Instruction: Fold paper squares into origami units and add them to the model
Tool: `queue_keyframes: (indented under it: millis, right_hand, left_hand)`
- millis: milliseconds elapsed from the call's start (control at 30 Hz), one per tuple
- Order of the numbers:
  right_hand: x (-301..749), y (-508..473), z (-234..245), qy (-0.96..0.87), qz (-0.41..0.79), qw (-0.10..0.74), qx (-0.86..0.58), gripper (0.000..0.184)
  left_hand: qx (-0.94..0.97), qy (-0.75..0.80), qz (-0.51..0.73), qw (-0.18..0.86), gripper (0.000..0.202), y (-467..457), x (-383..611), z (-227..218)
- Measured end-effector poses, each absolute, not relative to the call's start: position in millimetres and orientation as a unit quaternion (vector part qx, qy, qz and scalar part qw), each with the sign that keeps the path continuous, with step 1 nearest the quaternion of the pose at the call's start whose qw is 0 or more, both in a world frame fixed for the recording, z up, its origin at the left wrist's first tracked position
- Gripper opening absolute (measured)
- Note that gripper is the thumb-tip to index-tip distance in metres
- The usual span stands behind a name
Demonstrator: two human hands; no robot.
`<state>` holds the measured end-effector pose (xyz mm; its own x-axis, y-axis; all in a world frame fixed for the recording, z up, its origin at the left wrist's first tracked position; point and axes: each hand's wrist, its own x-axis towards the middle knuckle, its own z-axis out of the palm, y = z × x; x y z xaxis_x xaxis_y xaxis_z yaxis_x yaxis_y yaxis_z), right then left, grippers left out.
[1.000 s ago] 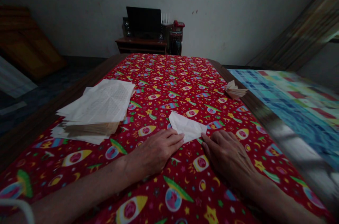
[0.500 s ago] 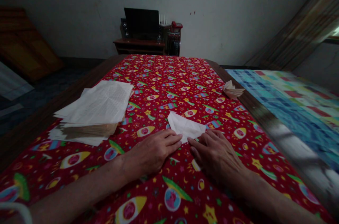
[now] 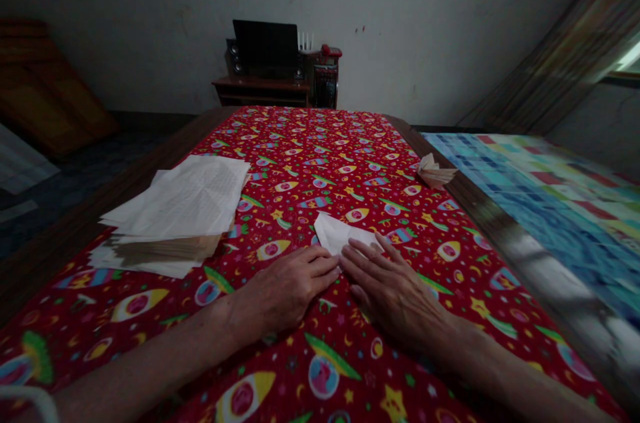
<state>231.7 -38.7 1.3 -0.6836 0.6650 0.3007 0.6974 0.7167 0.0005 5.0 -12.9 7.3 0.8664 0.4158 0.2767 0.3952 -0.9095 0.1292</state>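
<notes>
I have a wooden worktop (image 3: pixel 135 186) under a red rocket-print cloth (image 3: pixel 330 156), with a stack of loose papers (image 3: pixel 175 210) on its left and a small folded paper piece (image 3: pixel 434 171) near its right edge. A folded white paper sheet (image 3: pixel 337 233) lies flat on the cloth between my hands. My right hand (image 3: pixel 395 296) is open, fingers resting over the sheet's lower edge, while my left hand (image 3: pixel 287 290) lies open and flat just beside it, gripping nothing.

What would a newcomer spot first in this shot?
The red rocket-print tablecloth fills the middle of the view. On it, the left hand and right hand meet at a folded white paper, the right fingers lying on it, with a stack of papers to the left. A small folded paper piece sits at the cloth's far right edge.
</notes>
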Motion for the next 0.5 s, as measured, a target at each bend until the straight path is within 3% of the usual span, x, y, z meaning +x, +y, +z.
queue_keyframes:
  millis: [167, 500]
  right_hand:
    - [239.4, -31.7, -6.4, -0.926, -0.004, 0.119, -0.358, 0.051]
    - [236.3, -23.5, -2.6, -0.912, -0.031, 0.123, -0.390, 0.041]
  left_hand:
    - [0.966, 0.219, 0.134, 0.031, 0.035, -15.1, 5.3, 10.4]
    - [0.965, 0.215, 0.144, 0.049, 0.038, -13.3, 2.6, 7.9]
